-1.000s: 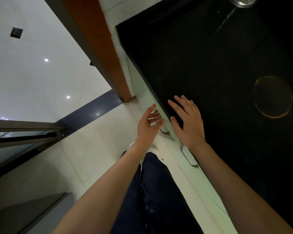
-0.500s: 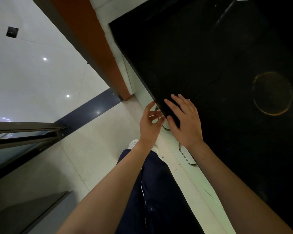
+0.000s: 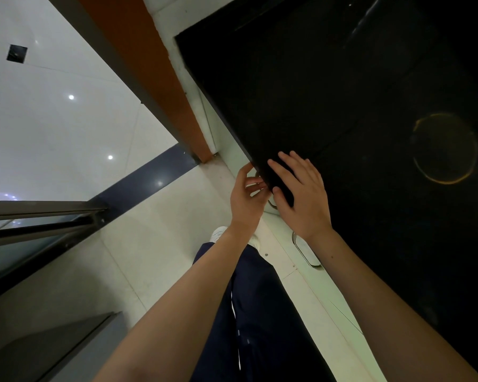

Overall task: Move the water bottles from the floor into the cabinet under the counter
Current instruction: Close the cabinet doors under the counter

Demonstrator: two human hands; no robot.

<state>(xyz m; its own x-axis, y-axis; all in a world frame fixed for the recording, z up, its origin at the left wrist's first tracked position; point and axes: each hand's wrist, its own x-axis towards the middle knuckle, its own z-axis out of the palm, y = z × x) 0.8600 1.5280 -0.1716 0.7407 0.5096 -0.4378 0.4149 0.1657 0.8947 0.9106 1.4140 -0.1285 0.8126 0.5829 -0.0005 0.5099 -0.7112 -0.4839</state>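
Observation:
No water bottle is in view. My left hand (image 3: 244,199) reaches under the front edge of the black counter (image 3: 342,92), at a metal handle (image 3: 271,204) on the white cabinet front (image 3: 309,293). Its fingers are curled, and the counter edge hides the fingertips, so a grip on the handle cannot be told. Just to its right, my right hand (image 3: 301,199) lies flat on the countertop near the edge, fingers spread, holding nothing. The cabinet doors look closed.
A second cabinet handle (image 3: 305,250) sits nearer to me. A round ring mark (image 3: 444,148) shows on the counter. An orange door frame (image 3: 155,78) stands at the cabinet's far end. A dark metal-framed glass panel (image 3: 39,216) is at the left. My leg (image 3: 260,312) stands on pale floor tiles.
Both hands have shifted slightly forward along the counter edge. The left hand's fingertips have gone further under the edge toward the handle. The right hand stays flat.

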